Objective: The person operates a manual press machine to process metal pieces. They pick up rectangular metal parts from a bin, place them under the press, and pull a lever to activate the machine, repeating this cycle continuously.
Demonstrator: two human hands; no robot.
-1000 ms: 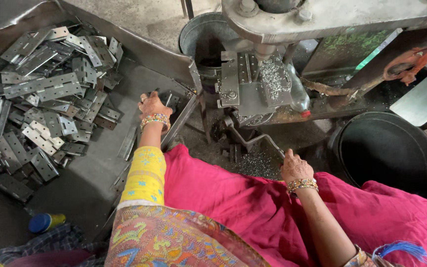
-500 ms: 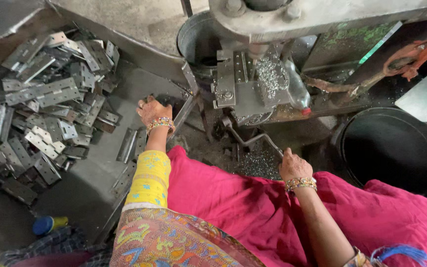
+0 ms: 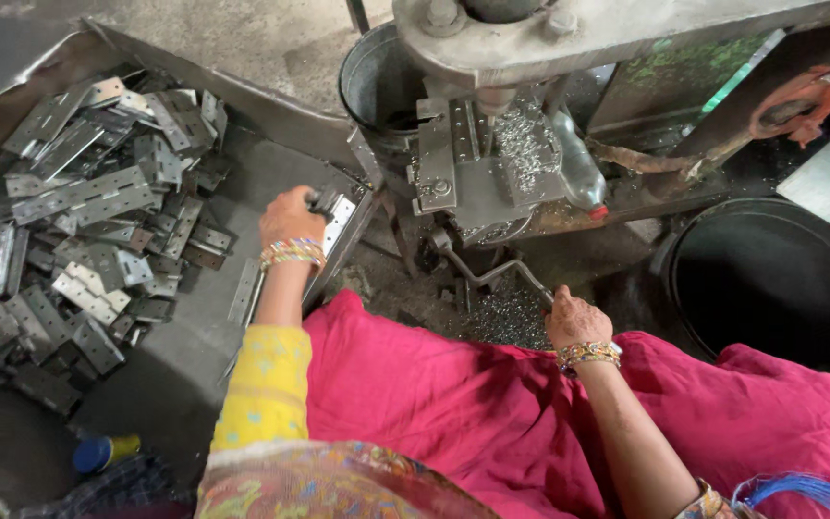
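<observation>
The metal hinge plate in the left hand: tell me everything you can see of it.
The hinge plate is a flat, dull grey strip of what looks like steel, with small punched holes along its length. The left hand grips one end, hiding that part; the free end points toward the drill press. It sits at the edge of the metal tray, apart from the pile of hinge plates. Whether it rests on the tray rim is unclear.

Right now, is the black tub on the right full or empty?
Looks empty: the black tub shows only a dark bare interior, with no metal plates in the visible part.
</observation>
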